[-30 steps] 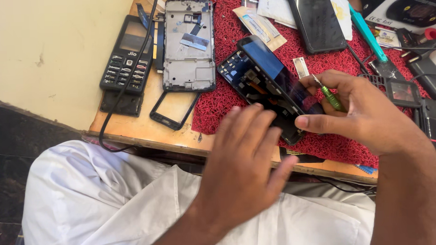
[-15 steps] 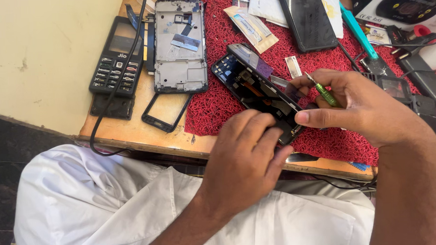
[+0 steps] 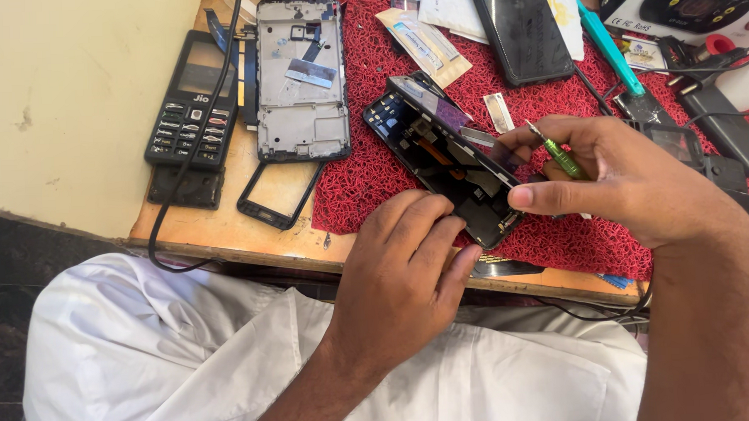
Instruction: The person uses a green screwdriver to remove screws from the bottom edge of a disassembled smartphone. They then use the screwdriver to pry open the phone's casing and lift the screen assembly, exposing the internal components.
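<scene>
Left hand (image 3: 406,276), fingers pressed on near end of opened phone (image 3: 443,162), lying on red mat (image 3: 372,152). Right hand (image 3: 631,181) pinching green screwdriver (image 3: 557,152) above frame. Best practice: firm bracing, tip kept vertical, light pressure.

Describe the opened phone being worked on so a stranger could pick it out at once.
On the red textured mat covering the wooden bench, look between the left hand and the right hand. The opened black phone lies there slanted; unlike the grey frame beside it, its screen is lifted.
</scene>
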Motion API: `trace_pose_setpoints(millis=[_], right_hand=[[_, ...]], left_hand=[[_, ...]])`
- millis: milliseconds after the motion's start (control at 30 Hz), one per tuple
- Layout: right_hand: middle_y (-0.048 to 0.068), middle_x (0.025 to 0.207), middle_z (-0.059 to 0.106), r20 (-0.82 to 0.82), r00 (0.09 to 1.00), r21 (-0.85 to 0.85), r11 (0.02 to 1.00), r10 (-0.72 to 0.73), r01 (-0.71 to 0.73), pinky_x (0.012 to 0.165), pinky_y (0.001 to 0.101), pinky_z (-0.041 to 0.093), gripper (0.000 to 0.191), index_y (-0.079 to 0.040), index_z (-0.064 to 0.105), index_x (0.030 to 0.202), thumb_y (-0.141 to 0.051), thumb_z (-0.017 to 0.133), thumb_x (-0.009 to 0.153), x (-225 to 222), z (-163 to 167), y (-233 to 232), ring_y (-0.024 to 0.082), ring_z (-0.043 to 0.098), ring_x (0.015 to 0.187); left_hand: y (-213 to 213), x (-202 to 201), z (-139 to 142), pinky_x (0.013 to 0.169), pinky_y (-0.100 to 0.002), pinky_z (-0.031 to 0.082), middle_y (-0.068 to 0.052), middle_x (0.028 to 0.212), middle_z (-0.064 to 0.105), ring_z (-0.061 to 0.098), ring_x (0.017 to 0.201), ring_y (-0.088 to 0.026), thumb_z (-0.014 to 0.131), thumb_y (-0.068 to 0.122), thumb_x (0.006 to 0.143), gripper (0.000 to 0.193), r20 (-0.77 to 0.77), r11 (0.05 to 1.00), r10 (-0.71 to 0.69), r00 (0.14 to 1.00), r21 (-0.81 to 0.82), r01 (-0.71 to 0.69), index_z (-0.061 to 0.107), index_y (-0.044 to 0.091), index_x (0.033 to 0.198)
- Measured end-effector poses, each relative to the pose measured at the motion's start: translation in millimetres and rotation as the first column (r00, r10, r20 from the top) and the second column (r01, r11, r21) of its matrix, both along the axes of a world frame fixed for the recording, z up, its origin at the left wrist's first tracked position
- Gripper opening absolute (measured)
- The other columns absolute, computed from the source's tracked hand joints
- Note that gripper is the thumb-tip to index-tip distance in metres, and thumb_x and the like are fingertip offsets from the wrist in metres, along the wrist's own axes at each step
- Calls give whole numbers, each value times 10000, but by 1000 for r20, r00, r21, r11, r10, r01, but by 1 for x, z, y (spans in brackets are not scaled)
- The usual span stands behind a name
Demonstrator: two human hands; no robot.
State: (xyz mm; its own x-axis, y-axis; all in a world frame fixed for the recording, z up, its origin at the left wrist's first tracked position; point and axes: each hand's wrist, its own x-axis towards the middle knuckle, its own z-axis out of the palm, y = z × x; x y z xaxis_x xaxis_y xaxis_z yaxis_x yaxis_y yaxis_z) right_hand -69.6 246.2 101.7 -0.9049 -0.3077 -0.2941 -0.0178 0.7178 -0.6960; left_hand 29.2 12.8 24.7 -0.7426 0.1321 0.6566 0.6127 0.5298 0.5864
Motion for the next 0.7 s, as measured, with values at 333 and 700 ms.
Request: trace_pose_setpoints(millis=[333,700], right_hand=[[44,731,672,32,999,-40,999,-15,17,677,291,447,619,-19,717,1256,-307,823,719,2,7,-9,132,591,724],[6,859,735,-81,991,-127,986,103,-113,715,251,506,685,18,680,1289,-411,854,784,6,9,-8,92,659,815]], left_hand=[[8,-1,2,1092,-501,420,-129,1272,552,495,1269,-316,756,302,938,418,-23,991,15,1000,-133,-18,658,-5,1205],[19,-9,5,1071,-469,404,-88,1268,590,509,1252,-267,700,271,953,398,0,965,-45,999,-259,44,684,-1,1243]])
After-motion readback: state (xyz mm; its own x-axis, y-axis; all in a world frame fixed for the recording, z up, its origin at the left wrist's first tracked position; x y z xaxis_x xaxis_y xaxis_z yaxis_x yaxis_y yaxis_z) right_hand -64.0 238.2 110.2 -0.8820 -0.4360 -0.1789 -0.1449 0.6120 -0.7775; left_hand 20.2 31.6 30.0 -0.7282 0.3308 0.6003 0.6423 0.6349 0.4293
